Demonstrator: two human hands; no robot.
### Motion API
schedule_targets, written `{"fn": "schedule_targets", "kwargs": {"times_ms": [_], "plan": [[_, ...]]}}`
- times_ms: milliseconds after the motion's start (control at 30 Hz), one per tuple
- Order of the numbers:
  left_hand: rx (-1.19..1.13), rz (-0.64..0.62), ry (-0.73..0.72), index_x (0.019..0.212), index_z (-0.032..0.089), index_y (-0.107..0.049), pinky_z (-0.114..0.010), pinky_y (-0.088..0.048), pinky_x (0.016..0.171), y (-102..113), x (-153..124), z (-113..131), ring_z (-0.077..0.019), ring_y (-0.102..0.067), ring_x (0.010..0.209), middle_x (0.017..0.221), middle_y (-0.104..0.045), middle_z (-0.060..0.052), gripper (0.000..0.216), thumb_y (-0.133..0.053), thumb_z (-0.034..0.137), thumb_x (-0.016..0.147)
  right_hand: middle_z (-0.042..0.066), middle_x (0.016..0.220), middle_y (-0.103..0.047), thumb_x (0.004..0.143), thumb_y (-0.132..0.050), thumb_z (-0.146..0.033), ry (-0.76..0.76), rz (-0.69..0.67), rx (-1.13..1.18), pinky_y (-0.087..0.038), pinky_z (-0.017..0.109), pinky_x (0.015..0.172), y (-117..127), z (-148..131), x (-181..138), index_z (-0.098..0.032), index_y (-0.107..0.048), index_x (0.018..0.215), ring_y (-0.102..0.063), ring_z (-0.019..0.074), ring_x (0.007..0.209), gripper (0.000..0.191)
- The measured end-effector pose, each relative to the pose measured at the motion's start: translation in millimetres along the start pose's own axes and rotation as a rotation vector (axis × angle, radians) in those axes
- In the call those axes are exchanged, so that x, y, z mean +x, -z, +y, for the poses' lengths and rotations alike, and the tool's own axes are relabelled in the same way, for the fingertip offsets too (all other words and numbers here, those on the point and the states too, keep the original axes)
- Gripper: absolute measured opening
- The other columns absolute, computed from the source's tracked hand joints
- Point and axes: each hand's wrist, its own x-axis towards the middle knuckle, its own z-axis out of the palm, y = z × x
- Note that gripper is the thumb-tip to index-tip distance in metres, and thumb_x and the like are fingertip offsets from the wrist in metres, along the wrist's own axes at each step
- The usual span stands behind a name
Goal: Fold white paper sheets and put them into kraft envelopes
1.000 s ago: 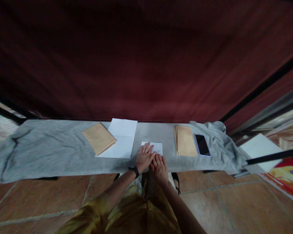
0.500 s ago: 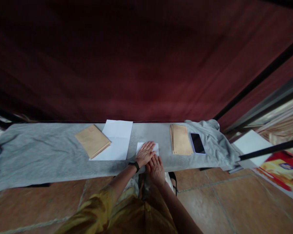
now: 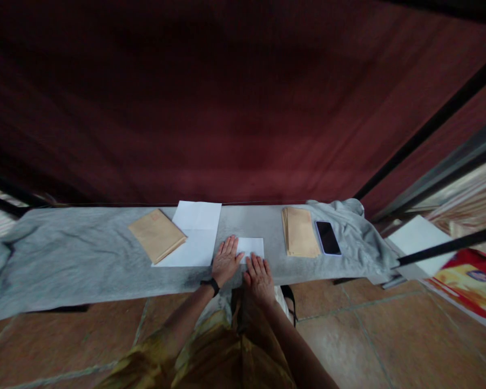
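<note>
A small folded white paper [image 3: 251, 246] lies on the grey cloth-covered table [image 3: 76, 259]. My left hand [image 3: 225, 259], with a black band at the wrist, lies flat with fingers stretched out on the paper's left edge. My right hand [image 3: 258, 275] lies flat too, fingers apart, its fingertips on the paper's near edge. Neither hand grips anything.
To the left lie a larger white sheet [image 3: 194, 232] and a brown envelope [image 3: 157, 234] overlapping it. To the right are a stack of brown envelopes [image 3: 299, 231], a phone [image 3: 328, 237] and bunched grey cloth [image 3: 360, 237]. A dark red curtain hangs behind. Tiled floor below.
My left hand has slid left, off the top of the small paper to its left edge, uncovering most of it. My right hand stays at the near edge.
</note>
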Motion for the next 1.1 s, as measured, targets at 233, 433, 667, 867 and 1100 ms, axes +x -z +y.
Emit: {"fn": "schedule_targets", "kwargs": {"times_ms": [233,433,667,867,1100], "plan": [[0.028,-0.021,0.051,0.152,0.008,-0.036,-0.045,-0.026,0.121,7.5,-15.1,-0.8,-0.026,-0.03,0.149,0.157,-0.038,-0.015,0.062,-0.036,0.043,0.1,0.017,0.153,-0.045,0.103,-0.04,-0.032,-0.106,0.072,-0.022,-0.029,0.047,0.118,-3.1,-9.4,-6.4,-0.008,-0.042,0.149,-0.039,0.0267,0.143,0.052],[0.013,0.01,0.063,0.151,0.006,-0.037,-0.045,-0.026,0.122,4.8,-29.5,-3.7,-0.0262,-0.03,0.148,0.157,-0.037,-0.016,0.062,-0.033,0.043,0.101,0.019,0.155,-0.041,0.104,-0.036,-0.033,-0.184,0.052,-0.032,-0.032,0.048,0.116,-1.7,-9.7,-16.1,-0.006,-0.039,0.15,-0.038,0.0283,0.144,0.053],[-0.01,0.032,0.059,0.149,0.007,-0.04,-0.047,-0.029,0.12,5.7,-39.8,-3.0,-0.0271,-0.033,0.147,0.157,-0.039,-0.016,0.056,-0.035,0.037,0.102,0.021,0.152,-0.044,0.105,-0.032,-0.037,-0.159,0.061,-0.049,-0.031,0.048,0.116,0.1,0.4,-23.5,-0.004,-0.041,0.149,-0.04,0.0295,0.143,0.055],[-0.037,-0.019,-0.155,0.149,0.023,-0.043,-0.049,-0.029,0.12,13.6,-51.1,6.1,-0.025,-0.03,0.149,0.16,-0.037,-0.005,0.048,-0.038,0.037,0.103,0.019,0.151,-0.046,0.105,-0.032,-0.034,-0.184,0.057,-0.022,-0.029,0.048,0.117,2.7,0.1,-18.2,-0.006,-0.042,0.149,-0.04,0.0283,0.143,0.053],[-0.015,-0.015,-0.207,0.149,0.024,-0.042,-0.048,-0.024,0.122,12.0,-55.8,6.2,-0.0229,-0.029,0.149,0.159,-0.039,-0.006,0.05,-0.042,0.038,0.101,0.013,0.153,-0.046,0.105,-0.033,-0.033,-0.057,0.029,0.013,-0.026,0.048,0.118,3.9,0.0,-1.8,-0.016,-0.043,0.15,-0.04,0.0255,0.142,0.049]]}}
